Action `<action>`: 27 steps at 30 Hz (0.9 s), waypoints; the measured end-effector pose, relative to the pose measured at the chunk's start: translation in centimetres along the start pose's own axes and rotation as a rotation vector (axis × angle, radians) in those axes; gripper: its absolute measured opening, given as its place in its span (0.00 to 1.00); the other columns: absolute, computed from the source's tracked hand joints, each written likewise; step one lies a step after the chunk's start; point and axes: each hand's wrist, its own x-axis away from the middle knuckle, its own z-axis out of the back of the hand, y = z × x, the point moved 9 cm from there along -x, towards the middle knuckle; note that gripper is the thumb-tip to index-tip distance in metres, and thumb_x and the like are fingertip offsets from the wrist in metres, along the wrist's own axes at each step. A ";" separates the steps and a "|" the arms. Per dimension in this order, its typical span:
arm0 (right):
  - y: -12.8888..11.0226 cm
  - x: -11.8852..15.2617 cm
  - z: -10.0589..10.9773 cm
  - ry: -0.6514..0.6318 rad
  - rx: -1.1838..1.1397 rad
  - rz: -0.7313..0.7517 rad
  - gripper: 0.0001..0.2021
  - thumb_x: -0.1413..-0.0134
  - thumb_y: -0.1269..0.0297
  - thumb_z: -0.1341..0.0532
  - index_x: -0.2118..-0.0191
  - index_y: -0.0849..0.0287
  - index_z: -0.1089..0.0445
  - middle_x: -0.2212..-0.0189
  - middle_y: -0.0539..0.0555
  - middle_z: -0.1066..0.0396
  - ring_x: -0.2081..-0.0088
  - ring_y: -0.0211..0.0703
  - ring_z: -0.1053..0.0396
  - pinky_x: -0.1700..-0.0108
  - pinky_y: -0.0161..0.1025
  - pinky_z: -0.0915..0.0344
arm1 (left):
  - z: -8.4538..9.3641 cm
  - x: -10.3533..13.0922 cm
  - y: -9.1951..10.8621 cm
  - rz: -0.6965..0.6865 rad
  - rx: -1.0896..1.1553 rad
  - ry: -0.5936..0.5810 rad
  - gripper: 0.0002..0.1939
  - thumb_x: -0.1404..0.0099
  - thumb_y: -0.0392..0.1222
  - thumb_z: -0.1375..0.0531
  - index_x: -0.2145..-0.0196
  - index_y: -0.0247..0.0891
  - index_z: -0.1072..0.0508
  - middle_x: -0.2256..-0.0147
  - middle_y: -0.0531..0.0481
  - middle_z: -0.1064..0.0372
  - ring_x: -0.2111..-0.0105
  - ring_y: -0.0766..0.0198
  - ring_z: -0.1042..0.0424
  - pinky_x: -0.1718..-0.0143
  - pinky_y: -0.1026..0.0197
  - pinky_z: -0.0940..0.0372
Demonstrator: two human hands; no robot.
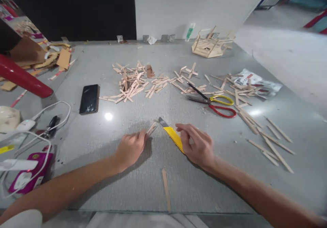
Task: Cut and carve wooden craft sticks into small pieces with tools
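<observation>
My left hand (131,149) is closed around a short piece of wooden craft stick (152,128), whose end sticks out past the thumb and fingers. To its right, my right hand (196,144) grips the rear of a yellow utility knife (173,136), with the index finger lifted off its body. The grey blade (162,121) is out and points toward the stick, a small gap apart. The knife's rear end is hidden under my palm. A single craft stick (166,190) lies between my forearms near the table's front edge.
Scissors (209,102) with red and yellow handles lie beyond my right hand. Craft stick piles (133,83) spread across the back, with loose sticks (273,142) at right. A phone (89,99), a purple power strip (32,171) and cables are at left; a stick frame (211,47) stands behind.
</observation>
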 end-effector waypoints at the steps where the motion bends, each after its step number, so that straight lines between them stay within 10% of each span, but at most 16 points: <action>1: -0.2 0.0 0.0 0.003 -0.001 0.018 0.12 0.35 0.72 0.47 0.53 0.56 0.28 0.67 0.53 0.21 0.67 0.39 0.23 0.66 0.34 0.29 | 0.4 0.2 0.1 -0.008 0.030 0.052 0.19 0.24 0.36 0.54 0.70 0.36 0.30 0.80 0.48 0.29 0.82 0.63 0.29 0.81 0.64 0.44; 9: -0.6 -0.2 -0.3 -0.006 -0.013 0.085 0.14 0.38 0.77 0.46 0.51 0.57 0.31 0.66 0.52 0.21 0.67 0.38 0.22 0.67 0.33 0.29 | 0.7 0.6 0.2 0.021 0.066 0.096 0.19 0.24 0.35 0.54 0.71 0.35 0.31 0.81 0.50 0.30 0.82 0.64 0.29 0.82 0.65 0.42; 19: 0.1 -0.8 -0.3 0.011 0.050 0.060 0.12 0.36 0.71 0.47 0.54 0.56 0.27 0.68 0.52 0.21 0.71 0.38 0.24 0.68 0.34 0.30 | -1.7 0.1 -0.4 0.055 0.019 -0.182 0.15 0.25 0.36 0.52 0.64 0.34 0.28 0.77 0.45 0.26 0.77 0.59 0.24 0.77 0.64 0.37; 27: -4.4 -9.3 -7.7 -0.402 0.219 0.372 0.13 0.35 0.74 0.48 0.53 0.60 0.28 0.59 0.59 0.24 0.62 0.44 0.26 0.62 0.38 0.34 | -0.6 -0.6 -0.8 0.079 -0.044 -0.318 0.11 0.35 0.27 0.45 0.58 0.30 0.26 0.71 0.39 0.24 0.70 0.49 0.21 0.71 0.57 0.32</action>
